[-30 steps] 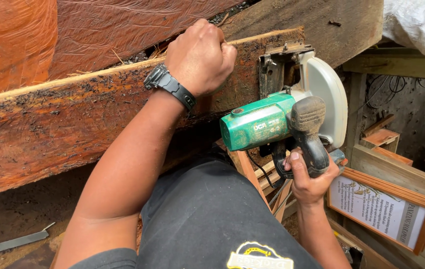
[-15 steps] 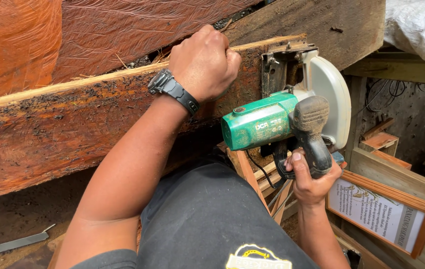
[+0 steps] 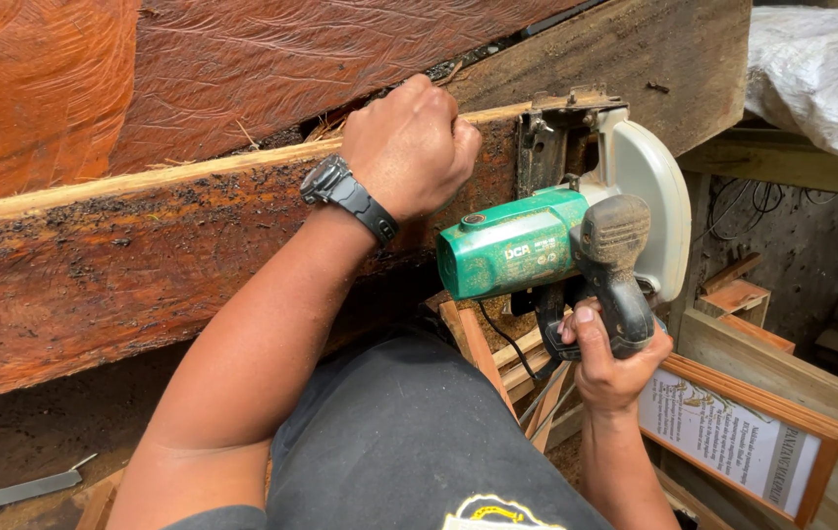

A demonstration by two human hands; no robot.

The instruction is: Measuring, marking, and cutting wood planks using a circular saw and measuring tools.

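A thick reddish slab of wood (image 3: pixel 144 265) runs across the scene, its pale top edge passing directly under the left hand (image 3: pixel 409 147). Behind it and above that hand lies a second, darker slab (image 3: pixel 271 69). A grey weathered plank (image 3: pixel 635 49) slants up to the right of the knuckles.

The green circular saw (image 3: pixel 537 245) sits just right of the left hand, its white blade guard (image 3: pixel 649 196) pressed against the slab's end and its metal base plate (image 3: pixel 561 128) resting at the top edge. The right hand (image 3: pixel 610 358) is below the saw body, wrapped tightly around the black, dust-coated handle (image 3: pixel 615 265), one finger lying along the grip.

The left hand is closed into a fist, clamped over the slab's top edge, a black wristwatch (image 3: pixel 345 196) on the wrist. That forearm reaches straight up from the lap; the right forearm rises nearly vertically, wrist bent back.

The risk, as I judge it: the left fist sits very near the blade guard, so a kickback or a slip of the saw along the edge could drive the blade toward those fingers. The one-handed grip on a heavy saw makes that more likely.

Below the right hand, a framed printed sheet (image 3: pixel 733 442) leans among wooden offcuts (image 3: pixel 497 363). A metal strip (image 3: pixel 11 491) lies far lower left.
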